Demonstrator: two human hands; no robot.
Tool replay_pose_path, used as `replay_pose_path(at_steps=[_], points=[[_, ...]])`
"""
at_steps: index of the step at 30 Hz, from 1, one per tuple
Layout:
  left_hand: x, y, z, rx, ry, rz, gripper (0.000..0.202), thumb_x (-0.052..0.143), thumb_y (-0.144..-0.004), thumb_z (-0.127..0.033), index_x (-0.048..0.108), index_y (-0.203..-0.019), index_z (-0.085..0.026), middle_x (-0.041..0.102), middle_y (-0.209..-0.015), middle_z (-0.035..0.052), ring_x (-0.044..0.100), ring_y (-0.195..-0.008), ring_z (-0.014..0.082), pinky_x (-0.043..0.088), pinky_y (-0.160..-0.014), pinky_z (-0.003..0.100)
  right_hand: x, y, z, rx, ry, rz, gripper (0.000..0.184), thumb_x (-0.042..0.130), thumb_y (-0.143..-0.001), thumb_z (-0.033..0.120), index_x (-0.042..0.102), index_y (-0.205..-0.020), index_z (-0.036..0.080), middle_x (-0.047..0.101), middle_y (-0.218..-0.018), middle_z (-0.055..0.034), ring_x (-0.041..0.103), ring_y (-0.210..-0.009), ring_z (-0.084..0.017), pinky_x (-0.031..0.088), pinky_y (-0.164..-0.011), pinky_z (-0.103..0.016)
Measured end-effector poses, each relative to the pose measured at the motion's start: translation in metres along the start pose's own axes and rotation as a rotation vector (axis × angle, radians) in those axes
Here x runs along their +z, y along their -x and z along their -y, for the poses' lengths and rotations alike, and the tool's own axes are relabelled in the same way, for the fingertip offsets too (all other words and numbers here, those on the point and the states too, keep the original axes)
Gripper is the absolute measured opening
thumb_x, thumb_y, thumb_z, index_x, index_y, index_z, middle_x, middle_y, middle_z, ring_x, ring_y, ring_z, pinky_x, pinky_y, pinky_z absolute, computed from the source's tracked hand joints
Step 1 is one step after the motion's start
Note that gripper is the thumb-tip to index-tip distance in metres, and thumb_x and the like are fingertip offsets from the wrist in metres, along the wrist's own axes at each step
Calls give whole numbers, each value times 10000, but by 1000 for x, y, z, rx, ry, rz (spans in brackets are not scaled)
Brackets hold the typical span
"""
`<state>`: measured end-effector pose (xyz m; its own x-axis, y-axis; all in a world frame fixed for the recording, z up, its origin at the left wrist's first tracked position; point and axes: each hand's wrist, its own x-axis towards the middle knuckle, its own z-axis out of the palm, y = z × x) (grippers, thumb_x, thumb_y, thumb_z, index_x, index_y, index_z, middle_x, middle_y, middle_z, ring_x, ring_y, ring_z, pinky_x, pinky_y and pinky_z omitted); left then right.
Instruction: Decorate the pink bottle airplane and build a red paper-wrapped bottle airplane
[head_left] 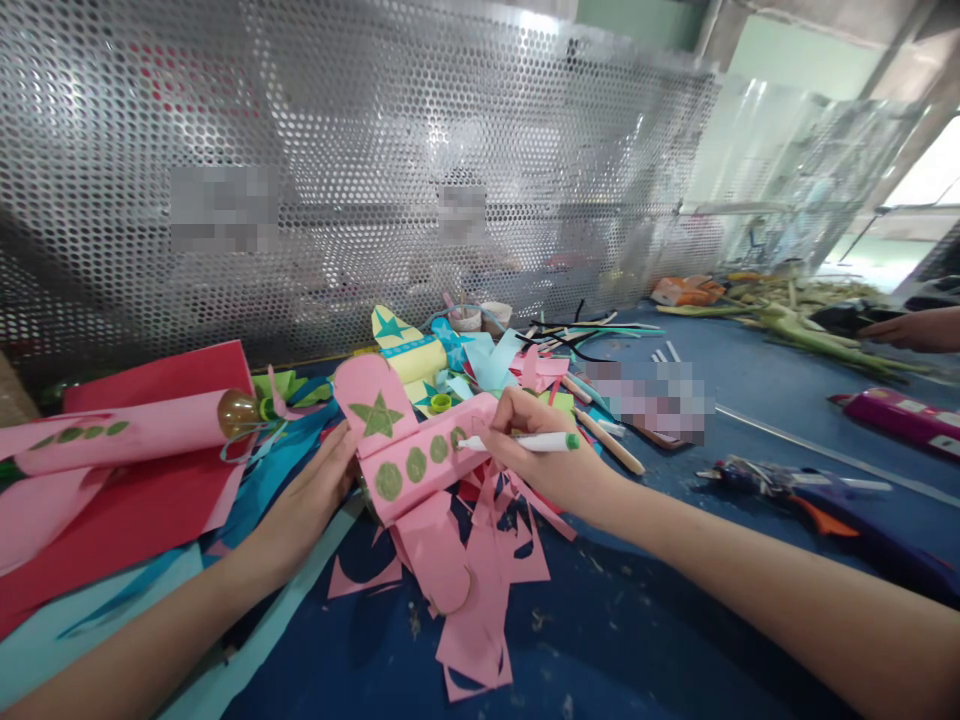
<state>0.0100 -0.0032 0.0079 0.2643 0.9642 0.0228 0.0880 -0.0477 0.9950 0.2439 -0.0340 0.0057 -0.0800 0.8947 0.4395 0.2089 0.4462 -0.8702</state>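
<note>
A pink paper airplane model [405,490] lies before me, with a green star on one wing and a row of green ovals along its body. My left hand [322,490] holds it at the left end, fingers closed against its side and partly hidden behind it. Between the fingers of my right hand [540,450] is a white marker [551,442] with a green end. Its tip touches the last oval in the row, which looks partly coloured. A small green cap [440,402] lies just behind the airplane. Pink paper scraps [480,600] are spread beneath and in front of it.
Left lies another pink rolled-paper model [127,430] on red sheets [172,380]. A yellow paper model [412,355] stands behind. Right are a glue gun [847,515], a purple object [900,418] and wooden sticks [611,440]. A perforated metal panel [337,200] borders the table; another person's hand [911,330] shows far right.
</note>
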Motion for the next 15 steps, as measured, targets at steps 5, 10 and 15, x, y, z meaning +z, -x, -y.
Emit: replay_pose_path(at_steps=[5,10,15], points=[[1,0,-1,-1,-1,-1,596,434,-893,-574,394,-1418,-295,400,-1518,-1,319,-1407,274,313,-1144,424,1,0,2,9,-23,-1,214,568,-808,159,410,-684,234,444,-594,72,408,-538,-101,311,-517,-256],[3,1,-3,1,34,11,588,453,-895,-557,408,-1413,-284,412,-1511,-1,313,-1410,272,295,-1155,417,1,0,2,10,-12,-5,218,570,-811,152,412,-685,233,438,-594,78,401,-536,-96,313,-515,-252],[4,1,-4,14,-5,5,602,427,-895,-565,396,-1425,-281,424,-1501,8,338,-1396,282,328,-1136,428,1,0,3,15,-28,-17,225,563,-804,152,400,-671,232,412,-591,82,373,-530,-95,294,-507,-253]])
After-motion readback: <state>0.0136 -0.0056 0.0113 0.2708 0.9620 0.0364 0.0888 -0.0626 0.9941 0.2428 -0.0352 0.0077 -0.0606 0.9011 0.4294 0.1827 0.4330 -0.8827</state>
